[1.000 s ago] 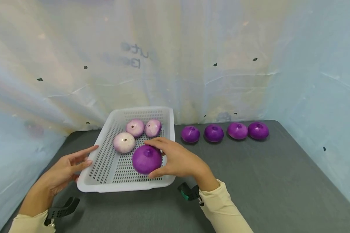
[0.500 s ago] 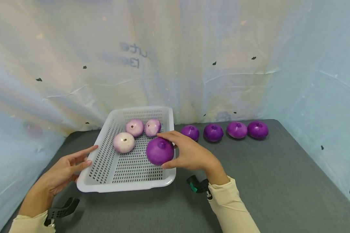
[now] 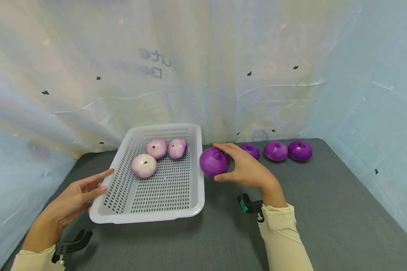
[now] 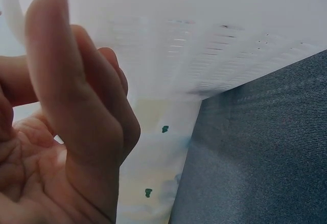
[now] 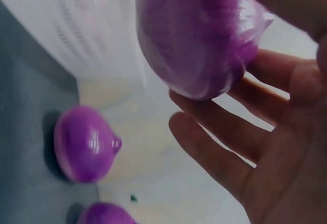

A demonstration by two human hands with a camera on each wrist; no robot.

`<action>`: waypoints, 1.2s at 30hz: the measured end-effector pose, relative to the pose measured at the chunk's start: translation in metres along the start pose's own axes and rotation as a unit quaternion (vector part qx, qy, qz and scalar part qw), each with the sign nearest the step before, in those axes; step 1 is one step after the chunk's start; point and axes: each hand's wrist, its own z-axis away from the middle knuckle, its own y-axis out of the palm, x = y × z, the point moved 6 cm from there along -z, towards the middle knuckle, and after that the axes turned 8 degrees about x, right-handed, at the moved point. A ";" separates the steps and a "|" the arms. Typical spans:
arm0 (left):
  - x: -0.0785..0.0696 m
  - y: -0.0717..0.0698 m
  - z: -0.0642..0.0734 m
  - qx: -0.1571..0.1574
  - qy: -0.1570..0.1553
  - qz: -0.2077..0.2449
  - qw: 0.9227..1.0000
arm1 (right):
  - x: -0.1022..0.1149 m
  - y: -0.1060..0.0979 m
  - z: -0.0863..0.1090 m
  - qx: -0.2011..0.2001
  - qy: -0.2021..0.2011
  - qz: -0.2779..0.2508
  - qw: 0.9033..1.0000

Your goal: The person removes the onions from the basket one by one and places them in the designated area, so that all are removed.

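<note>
My right hand [image 3: 245, 165] grips a purple onion [image 3: 213, 162] between thumb and fingers, just beyond the white basket's right rim. The same onion [image 5: 199, 35] fills the upper part of the right wrist view and hangs above the table. My left hand [image 3: 76, 197] holds the left rim of the white perforated basket [image 3: 149, 217]; in the left wrist view its bent fingers [image 4: 92, 96] reach up by the basket wall. Pale pinkish-white onions [image 3: 144, 165] lie in the back half of the basket.
A row of purple onions [image 3: 276, 151] lines the table's back edge; the leftmost is mostly hidden behind my right hand and the held onion. Plastic sheeting [image 3: 224, 56] hangs behind and at both sides of the grey table [image 3: 308, 210].
My right hand has carried the purple onion from over the basket rightward and slightly back, past the right rim. My left hand and the basket have stayed in place.
</note>
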 end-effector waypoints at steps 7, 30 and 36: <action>0.000 0.000 0.000 -0.001 -0.002 -0.005 1.000 | -0.023 -0.004 0.001 0.003 0.026 0.010 1.000; 0.001 -0.003 -0.001 -0.036 -0.021 -0.036 0.998 | -0.067 0.023 -0.008 0.065 0.036 0.031 0.997; 0.001 -0.002 0.000 -0.034 -0.020 -0.036 0.999 | -0.075 0.029 -0.010 0.067 0.042 0.034 0.996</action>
